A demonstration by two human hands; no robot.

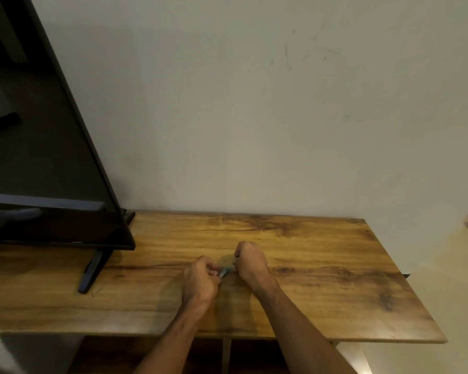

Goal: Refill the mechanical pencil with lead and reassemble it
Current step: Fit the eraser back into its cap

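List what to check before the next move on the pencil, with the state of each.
1. Left hand grips the pencil: ok.
2. Right hand grips its other end: ok.
3. Pencil open or closed: cannot tell, the hands hide it.
4. Lead ready: cannot tell, none in view.
5. Hands over the table, so dropped parts land there: ok.
6. Television stands apart from the hands: ok.

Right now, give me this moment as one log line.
left hand: pinches pencil | right hand: grips its other end | pencil: teal, mostly hidden between hands | surface: wooden table | stage: unclear
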